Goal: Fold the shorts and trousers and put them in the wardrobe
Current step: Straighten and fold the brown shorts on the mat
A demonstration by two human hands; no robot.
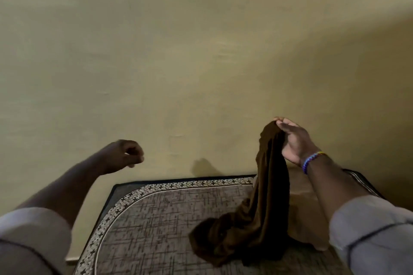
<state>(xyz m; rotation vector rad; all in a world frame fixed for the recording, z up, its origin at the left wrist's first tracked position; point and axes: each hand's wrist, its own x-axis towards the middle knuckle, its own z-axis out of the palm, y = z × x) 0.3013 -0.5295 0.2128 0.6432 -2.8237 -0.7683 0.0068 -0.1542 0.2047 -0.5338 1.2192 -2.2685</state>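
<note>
A dark brown garment (pixel 266 187), shorts or trousers I cannot tell, is hanging from the right hand (pixel 292 140), which is pinching its top edge between fingertips and thumb, while its lower part is lying bunched on the patterned surface (pixel 156 225) beside a tan cloth (pixel 306 203). The left hand (pixel 128 154) is hovering apart to the left with fingers curled in loosely, holding nothing. A beaded bracelet (pixel 311 161) is sitting on the right wrist, grey sleeves are rolled up on both arms, and a plain yellowish wall (pixel 178 51) is standing behind.
</note>
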